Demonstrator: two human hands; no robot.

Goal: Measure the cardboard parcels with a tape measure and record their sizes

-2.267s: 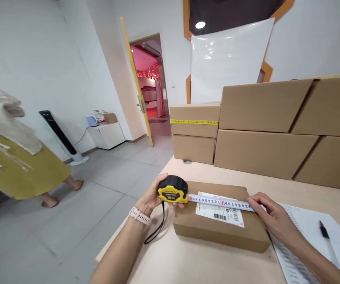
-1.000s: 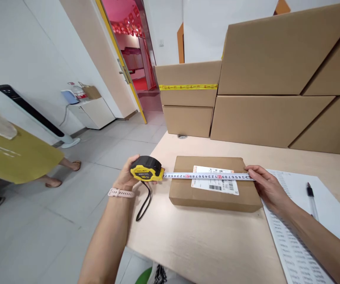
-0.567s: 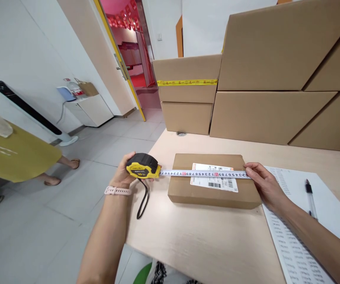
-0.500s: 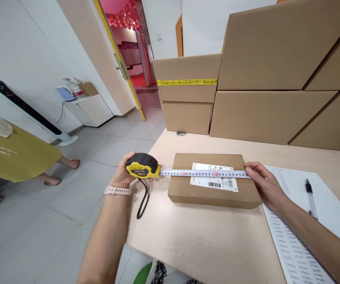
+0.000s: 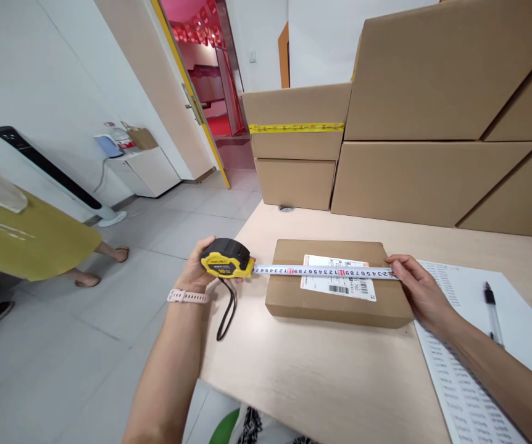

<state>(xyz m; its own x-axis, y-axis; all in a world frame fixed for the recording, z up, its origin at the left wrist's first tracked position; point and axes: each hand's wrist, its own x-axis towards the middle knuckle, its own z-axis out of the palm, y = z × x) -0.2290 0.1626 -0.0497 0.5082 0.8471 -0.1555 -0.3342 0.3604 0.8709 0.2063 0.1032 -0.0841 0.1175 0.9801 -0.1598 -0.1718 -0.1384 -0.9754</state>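
Observation:
My left hand is wrapped round a yellow and black tape measure, held off the left side of a small cardboard box. A black wrist strap hangs from the tape measure's case. Its white blade runs out to the right, lying across the top of the box and over a white shipping label. At the box's right end my right hand pinches the end of the blade between thumb and fingers. The blade's very tip is hidden under the thumb.
Large cardboard boxes are stacked along the back of the table. Printed sheets with a pen on them lie at the right. Beyond the table's left edge, a person in a yellow skirt stands on the tiled floor.
The whole view has shifted slightly, so everything appears a little further right. Both hands keep their hold, and the blade still lies across the box.

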